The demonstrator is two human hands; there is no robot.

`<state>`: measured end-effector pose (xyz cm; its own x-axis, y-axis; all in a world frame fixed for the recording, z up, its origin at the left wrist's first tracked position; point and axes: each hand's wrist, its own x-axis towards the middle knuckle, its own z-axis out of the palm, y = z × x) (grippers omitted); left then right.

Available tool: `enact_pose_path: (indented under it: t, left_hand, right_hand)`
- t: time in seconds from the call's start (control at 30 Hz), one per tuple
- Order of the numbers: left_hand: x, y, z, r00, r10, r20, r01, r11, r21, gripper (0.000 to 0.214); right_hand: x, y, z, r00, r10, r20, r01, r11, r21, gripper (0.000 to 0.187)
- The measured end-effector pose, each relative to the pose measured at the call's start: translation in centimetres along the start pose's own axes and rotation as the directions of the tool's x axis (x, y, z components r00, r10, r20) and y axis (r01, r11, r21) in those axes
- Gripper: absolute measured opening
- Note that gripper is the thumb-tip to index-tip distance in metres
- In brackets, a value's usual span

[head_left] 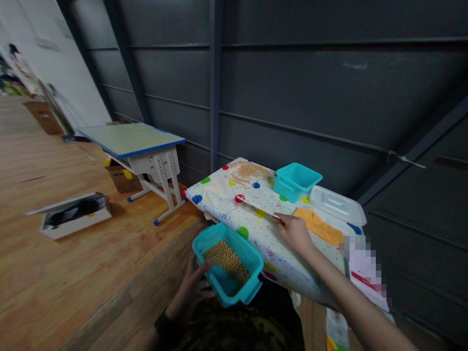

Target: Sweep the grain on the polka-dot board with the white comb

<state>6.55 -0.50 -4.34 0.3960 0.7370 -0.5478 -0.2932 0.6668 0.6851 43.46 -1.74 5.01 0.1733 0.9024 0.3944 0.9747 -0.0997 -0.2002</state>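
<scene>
My left hand (199,282) grips the side of a teal plastic box (197,238), thumb over the rim, below the table's front edge. Yellowish soybeans (228,258) lie heaped in that box, with part of its bottom showing. Over the tablecloth, my right hand (292,231) is closed around one end of a long, thin, whitish strip (256,208); I cannot make out its exact kind. The strip points left across the cloth. More beans (250,170) are spread loosely near the table's far left corner, apart from the strip.
A second teal box (298,180) stands at the table's back, beside a clear lid (338,204) and an orange cloth (318,225). The dotted tablecloth (223,207) covers the table. Leftward are a school desk (135,138) and an open white carton (76,224). A dark panelled wall (292,97) rises behind.
</scene>
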Motion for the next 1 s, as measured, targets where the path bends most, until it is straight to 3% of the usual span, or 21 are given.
enact_pose_path:
  t: [0.37,0.57,0.77,1.0]
  left_hand:
    - [-0.4,-0.9,1.4,0.999,0.033,-0.011,-0.033,0.998,0.054,0.116]
    - [-0.3,-0.7,1.5,0.996,0.058,-0.064,-0.055,0.998,0.045,0.108]
    - [0.3,-0.6,1.7,0.997,0.033,-0.075,-0.032,0.999,0.017,0.122]
    - [-0.3,0.2,1.9,0.998,0.04,-0.038,-0.039,0.998,0.046,0.103]
  right_hand:
    - [-4.5,-0.3,-2.5,0.992,0.091,-0.089,-0.099,0.992,-0.082,0.04]
    - [-6.4,-1.2,-3.9,0.995,0.091,-0.042,-0.088,0.994,0.064,0.055]
    - [-7.8,-2.6,-5.0,0.996,0.086,-0.025,-0.079,0.975,0.209,0.079]
    - [-10.8,-5.7,-5.3,0.997,-0.012,-0.077,0.033,0.957,0.289,0.078]
